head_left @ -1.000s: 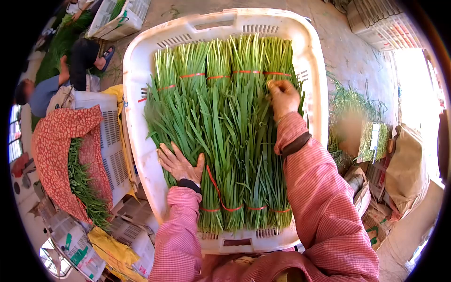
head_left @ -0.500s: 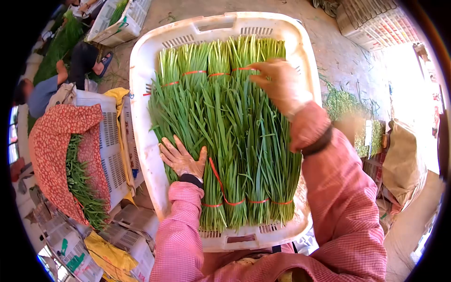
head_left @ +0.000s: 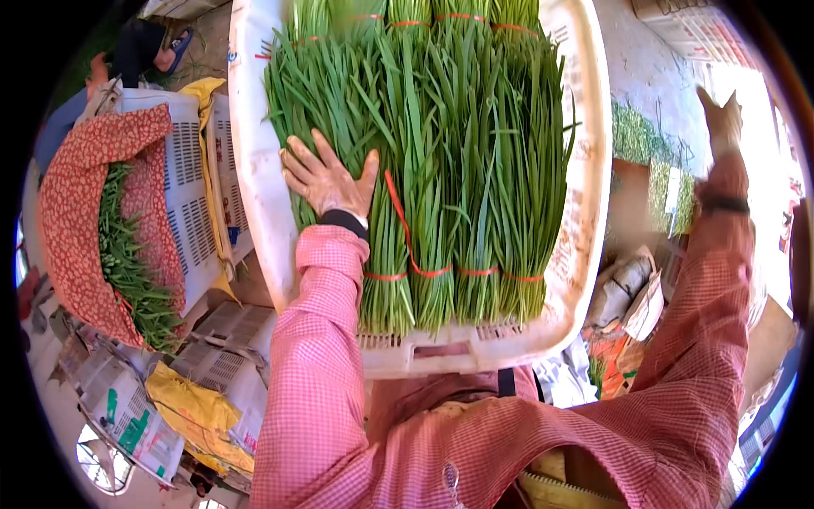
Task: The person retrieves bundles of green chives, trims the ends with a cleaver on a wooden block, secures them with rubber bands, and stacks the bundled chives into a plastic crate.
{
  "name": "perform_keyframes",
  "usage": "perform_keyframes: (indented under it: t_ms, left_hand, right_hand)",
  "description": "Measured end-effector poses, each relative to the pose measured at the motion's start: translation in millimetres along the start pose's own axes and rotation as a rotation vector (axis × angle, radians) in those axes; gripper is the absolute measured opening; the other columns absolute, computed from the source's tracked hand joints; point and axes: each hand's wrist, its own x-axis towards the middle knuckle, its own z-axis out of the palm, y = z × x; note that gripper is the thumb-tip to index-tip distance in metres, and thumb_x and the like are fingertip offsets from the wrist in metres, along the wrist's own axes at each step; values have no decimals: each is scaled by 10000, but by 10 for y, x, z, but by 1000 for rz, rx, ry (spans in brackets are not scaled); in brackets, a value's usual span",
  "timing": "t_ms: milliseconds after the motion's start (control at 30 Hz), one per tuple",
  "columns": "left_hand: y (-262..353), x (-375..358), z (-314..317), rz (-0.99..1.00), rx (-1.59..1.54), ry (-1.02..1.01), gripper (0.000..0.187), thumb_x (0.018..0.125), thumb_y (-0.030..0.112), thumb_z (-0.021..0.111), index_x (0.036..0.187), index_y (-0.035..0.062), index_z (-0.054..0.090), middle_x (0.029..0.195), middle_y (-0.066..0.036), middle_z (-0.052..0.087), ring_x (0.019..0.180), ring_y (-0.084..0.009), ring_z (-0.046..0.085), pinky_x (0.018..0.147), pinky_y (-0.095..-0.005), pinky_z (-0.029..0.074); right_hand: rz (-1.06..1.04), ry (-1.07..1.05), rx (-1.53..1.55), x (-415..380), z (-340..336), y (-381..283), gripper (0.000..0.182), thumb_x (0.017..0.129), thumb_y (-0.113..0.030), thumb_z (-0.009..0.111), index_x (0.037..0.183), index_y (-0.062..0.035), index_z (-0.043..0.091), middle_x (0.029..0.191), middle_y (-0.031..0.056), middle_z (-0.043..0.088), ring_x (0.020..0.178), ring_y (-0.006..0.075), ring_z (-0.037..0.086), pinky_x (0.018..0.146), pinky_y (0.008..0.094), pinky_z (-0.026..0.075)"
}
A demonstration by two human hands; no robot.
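Observation:
Bundles of long flat green leaves that look like garlic chives (head_left: 424,161) lie in two rows in a white plastic crate (head_left: 254,170), their leafy ends overlapping in the middle. Red ties (head_left: 431,273) bind the pale stem ends, and one loose red strip (head_left: 395,204) lies across the leaves. My left hand (head_left: 331,180) rests flat on the left side of the leaves, fingers spread. Out past the crate's right side, my right hand (head_left: 722,119) is stretched away with thumb and fingers apart. Nothing shows in it against the bright background.
At left, a red patterned cloth (head_left: 76,220) wraps more greens (head_left: 136,254) beside white crates (head_left: 191,187). Yellow sacking (head_left: 191,403) lies below. Another person's sandalled foot (head_left: 176,49) shows at upper left. Cut scraps (head_left: 636,136) and a grey-white bag (head_left: 623,293) are at right.
My right hand has left the tied bundles at the crate's far end and swung out to the right. My left hand stays on the leaves. The view has shifted, so the crate sits higher.

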Motion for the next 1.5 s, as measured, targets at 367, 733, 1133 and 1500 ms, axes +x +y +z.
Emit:
perform_keyframes:
  t_ms: [367, 733, 1133, 1500]
  left_hand:
    - [-262, -1641, -247, -345, -545, -108, 1090, 695, 781, 328, 1365, -35, 57, 1401, -286, 68, 1318, -394, 35, 1050, -501, 10]
    - [26, -1588, -160, -341, -22, -377, 1070, 717, 750, 307, 1355, -71, 52, 1410, -278, -5, 1314, -405, 3, 1029, -538, 14]
    - [-117, -1728, -660, 107, -92, -468, 1177, 644, 764, 449, 1362, -33, -36, 1425, -246, -42, 1318, -368, -91, 1027, -537, -75]
    - [160, -1644, -446, -7, -12, -484, 810, 812, 319, 521, 1363, -6, 23, 1437, -168, 22, 1334, -327, 69, 1037, -492, 145]
  right_hand:
    - [-463, -750, 647, -3825, -1350, -1252, 877, 683, -430, 665, 1371, -122, 218, 1426, 152, 160, 1311, 339, 136, 1042, 505, 87]
    - [-348, -704, 618, -4045, -1057, -1415, 891, 614, -388, 707, 1347, -176, 247, 1418, 158, 139, 1294, 372, 128, 1016, 544, 146]
    - [-402, -976, 874, -3795, -1778, -2263, 421, 750, -357, 630, 1050, -78, 534, 828, 107, 629, 734, 256, 618, 636, 371, 492]
    - [285, -1215, 1267, -4326, -1603, -2515, 199, 787, -249, 604, 901, -89, 632, 904, 117, 624, 843, 267, 595, 780, 335, 461]
